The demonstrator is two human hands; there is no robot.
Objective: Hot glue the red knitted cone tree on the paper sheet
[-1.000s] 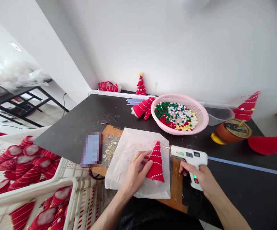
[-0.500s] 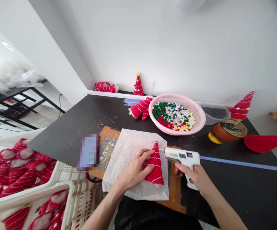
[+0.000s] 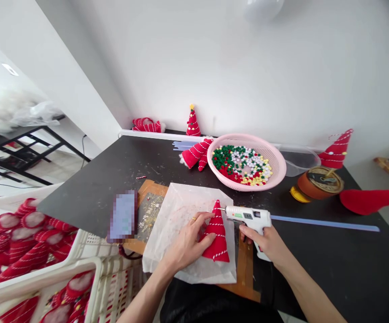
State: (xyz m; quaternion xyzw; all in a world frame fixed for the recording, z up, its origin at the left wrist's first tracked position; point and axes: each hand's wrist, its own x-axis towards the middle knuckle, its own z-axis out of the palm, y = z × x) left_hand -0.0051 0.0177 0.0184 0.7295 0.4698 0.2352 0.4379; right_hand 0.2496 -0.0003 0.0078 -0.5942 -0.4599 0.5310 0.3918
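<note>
Both hands engaged: left hand (image 3: 187, 240) clamped on red cone (image 3: 216, 233), right hand (image 3: 266, 240) gripping glue gun (image 3: 248, 218), nozzle at tip. Recommend small dab, cone steady.

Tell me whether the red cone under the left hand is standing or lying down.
Lying down: the red cone rests flat on the white paper, tip pointing away toward the glue gun's nozzle.

A single head-worn camera looks forward and down across the dark, scuffed worktable (image 3: 120, 175), facing the plain white wall (image 3: 248, 72) behind it. The near table edge sits close under the lens, the far edge near the wall, and white slatted plastic crates (image 3: 80, 264) fill the lower left
</note>
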